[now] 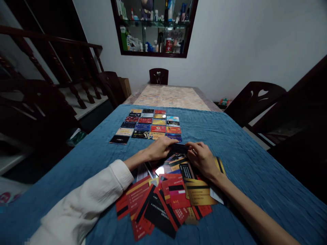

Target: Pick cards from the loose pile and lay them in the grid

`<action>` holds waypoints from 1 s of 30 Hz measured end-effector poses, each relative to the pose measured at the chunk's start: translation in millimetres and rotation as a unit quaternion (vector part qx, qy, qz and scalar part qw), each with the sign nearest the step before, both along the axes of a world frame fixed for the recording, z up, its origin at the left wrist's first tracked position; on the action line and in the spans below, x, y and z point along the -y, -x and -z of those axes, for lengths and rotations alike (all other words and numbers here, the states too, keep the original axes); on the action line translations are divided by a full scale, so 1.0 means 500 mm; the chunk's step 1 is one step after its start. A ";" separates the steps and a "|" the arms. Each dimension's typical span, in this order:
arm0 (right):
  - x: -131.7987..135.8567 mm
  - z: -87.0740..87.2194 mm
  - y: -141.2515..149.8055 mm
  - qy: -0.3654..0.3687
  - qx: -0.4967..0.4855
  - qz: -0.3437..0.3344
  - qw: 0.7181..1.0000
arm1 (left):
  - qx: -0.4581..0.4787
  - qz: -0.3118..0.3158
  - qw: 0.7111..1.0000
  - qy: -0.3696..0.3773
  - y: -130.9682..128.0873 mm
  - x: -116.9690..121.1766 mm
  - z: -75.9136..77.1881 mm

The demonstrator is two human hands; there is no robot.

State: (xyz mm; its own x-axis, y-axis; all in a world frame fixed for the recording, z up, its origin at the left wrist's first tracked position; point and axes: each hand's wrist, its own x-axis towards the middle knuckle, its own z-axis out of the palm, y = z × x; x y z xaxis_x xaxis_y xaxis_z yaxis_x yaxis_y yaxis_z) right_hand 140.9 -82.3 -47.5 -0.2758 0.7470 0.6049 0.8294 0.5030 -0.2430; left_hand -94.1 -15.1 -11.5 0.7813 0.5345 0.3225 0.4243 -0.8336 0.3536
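Note:
Both my left hand [161, 148] and my right hand [201, 157] pinch a dark plastic card [179, 148], one at each end. The card is held just above a loose pile of cards [176, 190], mostly red, gold and black, many with a dark stripe showing. Some of the pile lies hidden under my hands. Beyond my hands, several cards [145, 126] lie face up in neat columns on the blue cloth. A dark blue card [173, 137] at the near end of the right column lies close to my left fingertips.
A blue cloth [224, 136] covers the near part of the long table, and a patterned tabletop [168, 95] shows beyond it. Dark wooden chairs [255, 93] stand around. A stair railing [56, 64] runs along the left, and a glass-shelved cabinet [155, 29] is in the wall.

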 end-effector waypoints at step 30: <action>-0.014 0.005 0.014 -0.006 0.085 0.032 0.996 | -0.083 -0.101 0.987 -0.097 -0.010 0.020 0.003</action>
State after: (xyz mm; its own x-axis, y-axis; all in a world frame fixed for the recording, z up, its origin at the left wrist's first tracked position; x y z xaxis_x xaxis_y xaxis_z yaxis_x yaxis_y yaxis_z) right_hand 134.1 -75.1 -49.9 -0.3262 0.7594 0.5630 0.8887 0.4493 -0.0910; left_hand -89.1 -25.0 -12.9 0.7153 0.6259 0.3107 0.6279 -0.7709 0.1074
